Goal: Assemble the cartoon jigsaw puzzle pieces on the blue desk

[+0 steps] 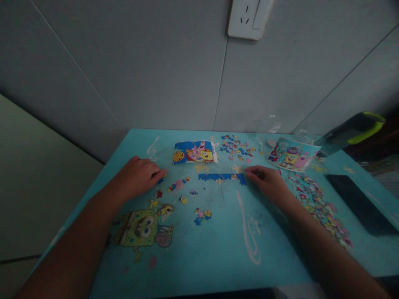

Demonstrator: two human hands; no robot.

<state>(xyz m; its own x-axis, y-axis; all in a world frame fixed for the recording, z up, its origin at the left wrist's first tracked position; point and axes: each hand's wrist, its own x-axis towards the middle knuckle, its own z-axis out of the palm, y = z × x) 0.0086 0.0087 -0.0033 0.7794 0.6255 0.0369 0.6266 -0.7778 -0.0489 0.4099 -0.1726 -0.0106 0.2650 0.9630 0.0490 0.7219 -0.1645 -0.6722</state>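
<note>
My left hand rests palm down on the turquoise table, its fingertips on a small puzzle piece by a pink-and-blue cluster. My right hand lies on the table with its fingertips touching the right end of a joined blue strip of puzzle pieces. A partly built cartoon section sits behind the strip. Small loose pieces lie between my arms.
Loose pieces are heaped at the back and along the right. A cartoon picture card lies back right, next to a dark bottle with a green band. A black phone lies at the right. A grey wall with a socket stands behind.
</note>
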